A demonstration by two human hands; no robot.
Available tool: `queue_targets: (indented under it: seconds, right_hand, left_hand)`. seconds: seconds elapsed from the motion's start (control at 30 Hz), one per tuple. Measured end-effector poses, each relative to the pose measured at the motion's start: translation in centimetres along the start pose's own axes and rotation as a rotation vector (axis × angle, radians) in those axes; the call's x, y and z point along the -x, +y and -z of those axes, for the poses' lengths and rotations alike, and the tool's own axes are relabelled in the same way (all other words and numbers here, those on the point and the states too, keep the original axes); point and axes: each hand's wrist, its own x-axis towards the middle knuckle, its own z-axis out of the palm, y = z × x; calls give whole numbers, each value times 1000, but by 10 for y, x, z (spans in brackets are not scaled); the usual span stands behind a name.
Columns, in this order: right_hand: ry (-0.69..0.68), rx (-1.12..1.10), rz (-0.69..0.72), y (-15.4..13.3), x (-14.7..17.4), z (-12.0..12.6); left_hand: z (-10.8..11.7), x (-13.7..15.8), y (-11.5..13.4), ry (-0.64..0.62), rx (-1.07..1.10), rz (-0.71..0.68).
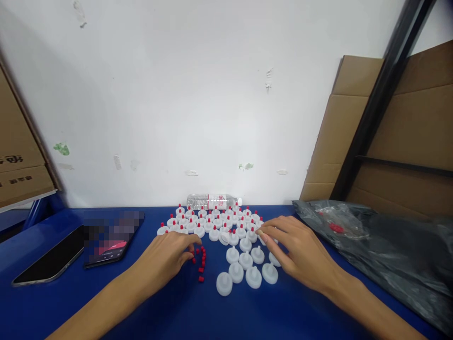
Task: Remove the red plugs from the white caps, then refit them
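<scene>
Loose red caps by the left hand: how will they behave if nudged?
The loose red caps look tiny, so probably very light and easily shifted. The nearest ones look cylindrical and seem to lie sideways, so they may roll on the flat blue table. Several sit close together, so pushing one could disturb its neighbours.

Workshop (apparently) | 1 blue worktable (177, 316) | cardboard (329, 127) | massed white caps (254, 278)

We see smooth, milky plastic in the white caps (224, 285), plastic too in the red pieces (201, 279) — then a glossy clear bottle (198, 201), crinkled grey sheeting (375, 259), matt cardboard (320, 137).
</scene>
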Motion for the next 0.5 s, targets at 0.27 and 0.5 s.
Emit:
queue_targets:
  seconds: [0.27, 0.5]
  right_hand:
    - [-31, 22, -52, 0, -2, 3]
    - [-197, 68, -99, 5, -1, -4]
  left_hand:
    - [-1, -1, -1, -1, -5, -10]
    - [-1, 1, -1, 16, 18, -17]
